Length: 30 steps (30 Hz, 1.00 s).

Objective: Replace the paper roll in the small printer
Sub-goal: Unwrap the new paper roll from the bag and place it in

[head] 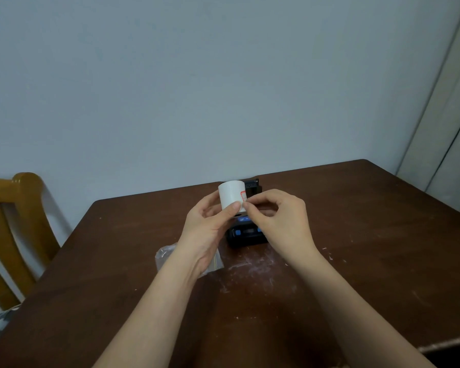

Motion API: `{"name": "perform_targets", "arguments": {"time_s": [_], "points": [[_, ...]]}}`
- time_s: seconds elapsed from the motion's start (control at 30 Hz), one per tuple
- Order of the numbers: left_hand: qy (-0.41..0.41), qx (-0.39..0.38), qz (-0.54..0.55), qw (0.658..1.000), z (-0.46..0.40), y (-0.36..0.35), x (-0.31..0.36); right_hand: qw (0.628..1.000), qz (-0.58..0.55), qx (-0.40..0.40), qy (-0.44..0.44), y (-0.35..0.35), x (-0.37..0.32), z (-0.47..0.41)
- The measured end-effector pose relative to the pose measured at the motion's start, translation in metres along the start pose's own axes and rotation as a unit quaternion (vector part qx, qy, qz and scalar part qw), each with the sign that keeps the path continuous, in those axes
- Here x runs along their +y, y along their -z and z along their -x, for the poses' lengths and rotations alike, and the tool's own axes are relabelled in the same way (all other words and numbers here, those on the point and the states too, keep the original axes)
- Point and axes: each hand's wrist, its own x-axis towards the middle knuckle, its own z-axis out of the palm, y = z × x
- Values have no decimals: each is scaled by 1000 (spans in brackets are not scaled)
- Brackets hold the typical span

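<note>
Left hand [207, 224] is clamping the paper roll [231, 195] above the printer [246, 235]; right hand [279, 219] is pinching its sticker [243, 197]. Peeling slowly should avoid tearing paper.

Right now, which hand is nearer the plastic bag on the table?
Left. The left hand holds the paper roll, its wrist over the plastic bag; the right hand is off to the bag's right.

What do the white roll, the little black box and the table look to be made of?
Roll: matte white paper, with a small red-printed sticker at its edge.
Printer: likely moulded black plastic with blue buttons, slightly glossy.
Table: dark brown wood or wood veneer, smooth with a dull sheen, scuffed with pale marks.
</note>
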Motion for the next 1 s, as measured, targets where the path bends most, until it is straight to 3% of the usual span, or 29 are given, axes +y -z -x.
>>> {"name": "perform_targets", "arguments": {"time_s": [0.3, 0.63, 1.0], "points": [[-20, 1, -55, 998, -1, 5, -2, 999, 30, 2, -15, 2, -2, 0], [-46, 29, -141, 989, -1, 3, -2, 995, 93, -21, 33, 0, -3, -1], [-30, 14, -105, 994, -1, 2, -2, 997, 10, -1, -82, -1, -6, 0]]}}
